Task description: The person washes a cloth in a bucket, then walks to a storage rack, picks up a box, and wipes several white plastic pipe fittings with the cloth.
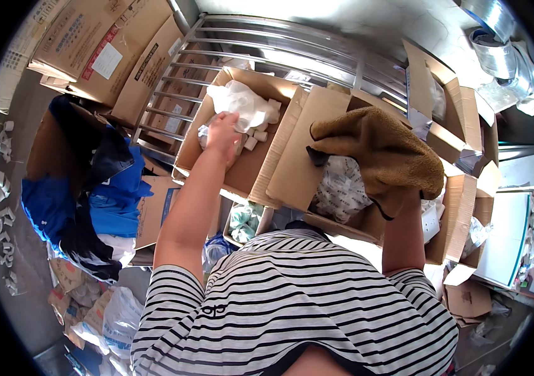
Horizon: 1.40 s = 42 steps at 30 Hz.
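Note:
My left hand (223,134) is inside an open cardboard box (248,181), its fingers closed on a white plastic bag (238,101). Several short white plastic pipe fittings (258,136) lie beside and under that bag. To the right, a brown fleece cloth (379,145) with dark edging drapes over the end of my right forearm (403,235). It hides my right hand, so the grip cannot be seen. Under the cloth, a second open carton (295,148) holds a clear plastic bag with printed writing (342,188).
Metal rails (267,58) run behind the boxes. More open cartons (457,211) stand at right, one with white socket plates (430,221). Blue and black clothing (111,202) hangs at left, near stacked cartons (93,47). Plastic bags (123,324) lie on the floor.

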### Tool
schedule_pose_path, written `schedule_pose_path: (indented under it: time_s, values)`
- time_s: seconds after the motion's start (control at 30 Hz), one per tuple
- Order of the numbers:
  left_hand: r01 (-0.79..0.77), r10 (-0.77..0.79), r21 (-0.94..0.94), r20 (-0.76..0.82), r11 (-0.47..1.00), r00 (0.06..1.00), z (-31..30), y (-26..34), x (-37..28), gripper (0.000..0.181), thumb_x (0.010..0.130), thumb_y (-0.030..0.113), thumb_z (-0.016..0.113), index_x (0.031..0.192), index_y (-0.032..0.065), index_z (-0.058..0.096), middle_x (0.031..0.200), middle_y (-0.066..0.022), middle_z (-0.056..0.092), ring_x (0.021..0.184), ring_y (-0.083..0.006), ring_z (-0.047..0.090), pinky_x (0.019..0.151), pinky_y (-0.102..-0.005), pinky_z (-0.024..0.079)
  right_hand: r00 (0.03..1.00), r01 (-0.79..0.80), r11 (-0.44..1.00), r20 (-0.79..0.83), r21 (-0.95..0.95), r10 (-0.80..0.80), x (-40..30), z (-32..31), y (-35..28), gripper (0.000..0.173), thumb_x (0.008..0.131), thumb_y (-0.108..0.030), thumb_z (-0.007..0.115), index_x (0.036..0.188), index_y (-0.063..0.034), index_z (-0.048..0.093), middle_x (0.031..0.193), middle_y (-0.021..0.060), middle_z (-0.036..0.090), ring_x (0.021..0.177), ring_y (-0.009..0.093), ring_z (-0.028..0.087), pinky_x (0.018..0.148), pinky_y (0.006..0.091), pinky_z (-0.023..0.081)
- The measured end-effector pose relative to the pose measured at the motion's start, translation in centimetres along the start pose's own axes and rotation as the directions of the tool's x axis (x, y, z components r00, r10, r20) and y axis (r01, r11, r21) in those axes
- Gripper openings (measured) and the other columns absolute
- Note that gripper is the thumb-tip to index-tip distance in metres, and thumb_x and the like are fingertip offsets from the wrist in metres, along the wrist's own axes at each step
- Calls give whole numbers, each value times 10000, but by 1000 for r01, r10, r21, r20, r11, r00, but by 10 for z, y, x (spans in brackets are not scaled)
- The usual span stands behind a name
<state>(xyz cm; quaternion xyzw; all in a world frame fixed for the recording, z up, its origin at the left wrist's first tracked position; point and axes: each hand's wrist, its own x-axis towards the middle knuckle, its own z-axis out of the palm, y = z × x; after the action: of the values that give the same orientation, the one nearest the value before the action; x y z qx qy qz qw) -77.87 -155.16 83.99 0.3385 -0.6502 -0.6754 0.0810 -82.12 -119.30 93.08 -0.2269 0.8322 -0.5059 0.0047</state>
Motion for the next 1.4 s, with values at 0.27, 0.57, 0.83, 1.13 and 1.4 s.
schedule_pose_path:
  time_s: [0.27,0.57,0.83,1.13,1.4]
  values:
    - [-60,218,-566,215,822,952,-37,63,-93,471,720,218,590,1165,96,495,1201,-90,501,1170,-282,454,978,-560,374,998,-6,998,-61,-58,2,-13,-8,-6,494,889,-389,440,1279,-85,441,1289,98,469,1180,248,448,1048,381,308]
    - [209,-64,-548,271,810,961,15,28,-148,262,886,161,530,1127,72,482,1067,-60,580,950,-180,592,807,-351,509,996,4,993,-85,-118,-14,-25,-7,-9,499,918,-409,401,1301,-91,425,1307,93,463,1204,242,438,1058,370,308]
    - [64,66,-418,289,906,955,13,-34,-112,94,902,131,547,931,64,488,889,-35,577,783,-82,563,661,-242,488,973,-168,871,221,462,70,-47,77,-14,504,943,-427,367,1321,-97,412,1323,89,457,1224,236,428,1066,360,308]
    - [71,52,-395,291,916,955,6,-47,-104,161,823,3,602,837,95,471,759,-23,575,627,-76,530,508,-213,430,760,-602,-239,639,762,120,-27,139,-5,557,925,-489,357,1311,-92,418,1308,104,472,1226,245,435,1074,380,300]
    - [47,77,-346,335,937,939,11,-38,-106,176,819,52,650,856,89,482,727,20,509,615,-52,466,526,-200,392,928,350,804,292,-481,-230,-23,71,34,546,820,-366,586,1268,-78,462,1294,114,462,1216,233,428,1030,313,340]
